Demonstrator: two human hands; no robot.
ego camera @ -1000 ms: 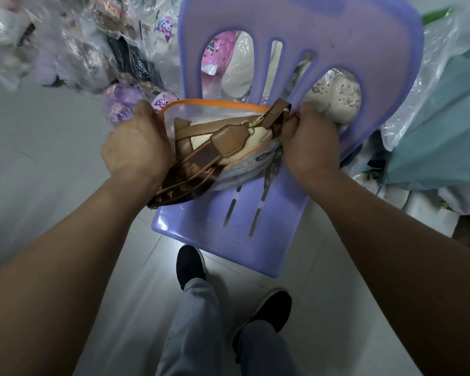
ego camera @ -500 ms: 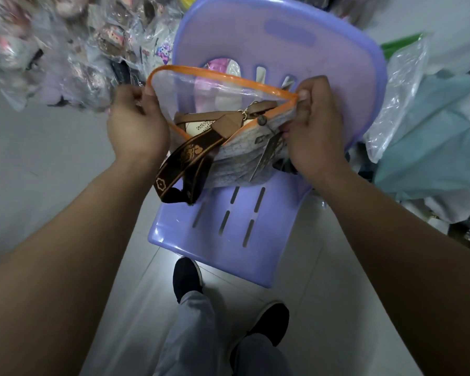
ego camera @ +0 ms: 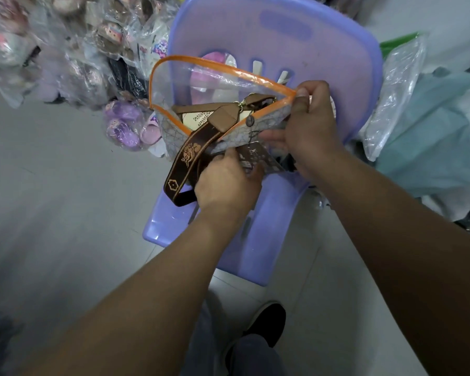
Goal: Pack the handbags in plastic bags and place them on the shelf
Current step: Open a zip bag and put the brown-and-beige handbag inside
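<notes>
1. My right hand (ego camera: 310, 123) pinches the orange-edged mouth of the clear plastic bag (ego camera: 201, 77), holding it open above the purple chair (ego camera: 282, 36). The handbag (ego camera: 198, 115) sits mostly inside.
2. My left hand (ego camera: 228, 183) curls round the brown shoulder strap (ego camera: 186, 161), which hangs out over the rim.
3. I judge this step to be tucking: fold the strap and feed it down beside the handbag, holding the mouth wide so the clasps don't snag.
4. Wrapped goods (ego camera: 92, 50) crowd the left, with loose plastic (ego camera: 394, 88) and teal cloth (ego camera: 432, 137) on the right. I see no shelf.
</notes>
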